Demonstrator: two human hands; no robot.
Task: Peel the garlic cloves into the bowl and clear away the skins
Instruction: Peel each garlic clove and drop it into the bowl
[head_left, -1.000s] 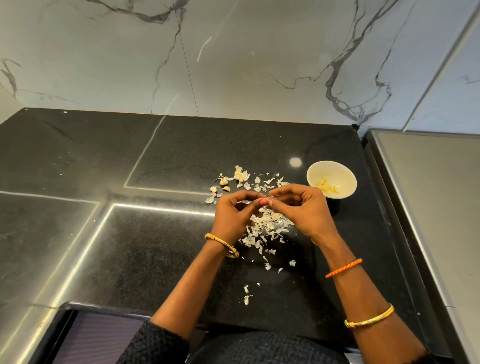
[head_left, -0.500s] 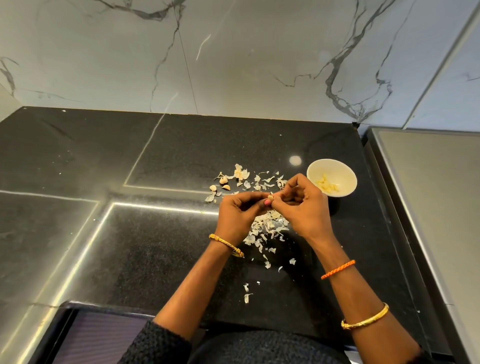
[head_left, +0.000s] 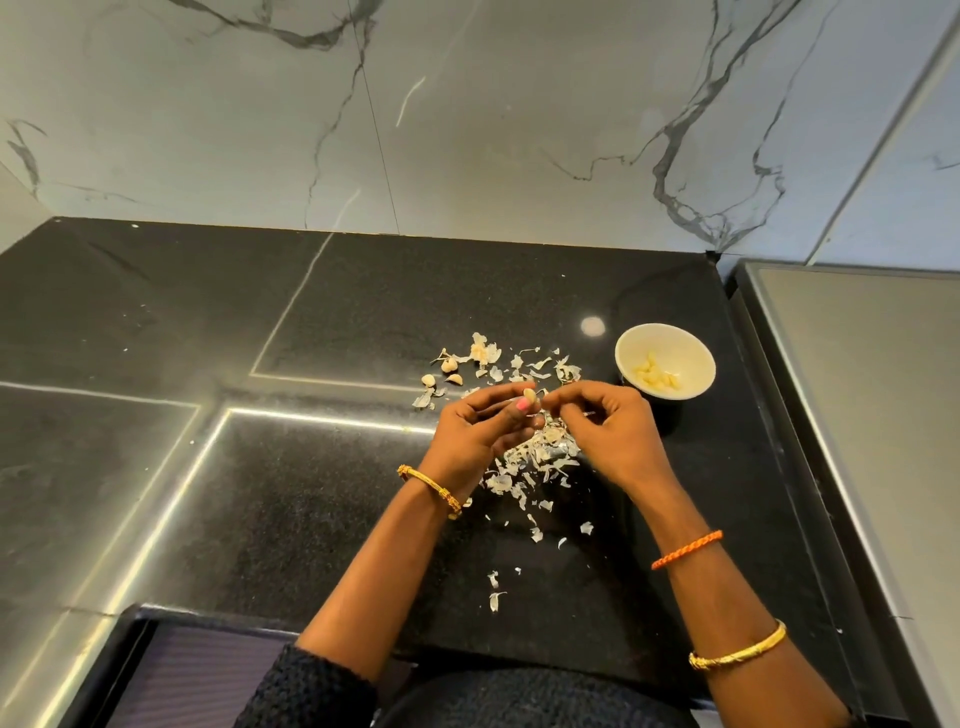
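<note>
My left hand (head_left: 480, 428) pinches a small pale garlic clove (head_left: 530, 393) between thumb and fingertips, just above the black counter. My right hand (head_left: 605, 434) meets it from the right, its fingertips curled in at the clove's skin. Under and between both hands lies a heap of papery garlic skins (head_left: 524, 467). A few unpeeled cloves (head_left: 447, 371) sit to the far left of the heap. The white bowl (head_left: 696, 358) stands right of my hands with several peeled cloves (head_left: 654, 375) inside.
The black stone counter (head_left: 260, 467) runs back to a marble wall (head_left: 467, 130). A raised grey steel surface (head_left: 857, 389) borders it on the right. Stray skin flakes (head_left: 496, 597) lie toward the front edge, where a dark drawer or opening (head_left: 182, 670) shows below left.
Both hands have stayed together over the skin heap, working the clove. The right hand's fingers have loosened and shifted slightly right; the clove now shows at the left fingertips.
</note>
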